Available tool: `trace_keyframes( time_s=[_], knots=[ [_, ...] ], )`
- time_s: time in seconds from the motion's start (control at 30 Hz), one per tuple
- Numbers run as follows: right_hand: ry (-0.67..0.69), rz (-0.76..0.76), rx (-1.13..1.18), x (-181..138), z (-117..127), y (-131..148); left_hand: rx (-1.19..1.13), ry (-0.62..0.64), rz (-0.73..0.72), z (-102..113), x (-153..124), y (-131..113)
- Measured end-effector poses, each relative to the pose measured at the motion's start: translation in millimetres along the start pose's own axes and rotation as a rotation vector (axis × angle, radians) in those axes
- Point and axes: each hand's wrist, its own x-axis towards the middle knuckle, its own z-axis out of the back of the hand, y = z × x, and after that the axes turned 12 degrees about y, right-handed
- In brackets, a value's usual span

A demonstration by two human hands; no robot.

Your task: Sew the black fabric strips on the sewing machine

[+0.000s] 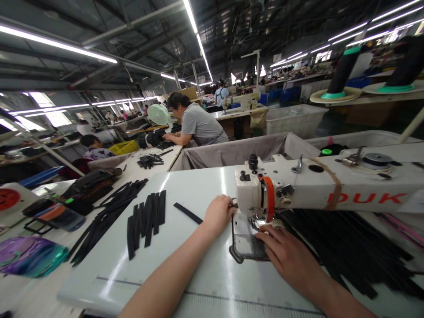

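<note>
A: What sits under the head of the sewing machine (318, 187)?

B: A shiny metal needle plate (247, 243), just below the presser foot, set flush in the white counter (185, 274). The right hand (281, 251) lies flat on it, fingers spread and pressed down, right beside the needle.

A: And the left hand (218, 214)?

B: At the left face of the machine head, curled closed; I cannot tell what its grip pinches, since the fingertips are hidden against the machine.

A: Any material?

B: Black strips (145, 221) lie in a row left of the machine, one loose strip (187, 213) nearer it. A dark heap (351, 251) right of the machine is blurred.
</note>
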Motion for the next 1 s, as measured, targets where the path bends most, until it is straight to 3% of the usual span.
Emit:
trace_keyframes(
  time_s=[0.13,0.2,0.33,0.47,0.73,1.0],
  knots=[
    [0.024,0.056,0.098,-1,5,1,-0.009,0.064,0.063,-20,-34,-45],
    [0.054,0.072,0.180,-2,8,2,0.006,0.060,0.066,-24,-45,-55],
    [0.086,0.088,0.260,-1,13,4,-0.108,-0.037,-0.033,-24,-51,-48],
    [0.096,0.065,0.299,-2,13,3,-0.216,0.013,-0.172,-26,-53,-41],
    [0.166,0.117,0.400,-8,14,1,-0.294,-0.013,-0.146,-26,-58,-46],
    [0.169,0.151,0.423,-6,18,1,-0.253,0.064,-0.281,-21,-54,-41]
  ],
)
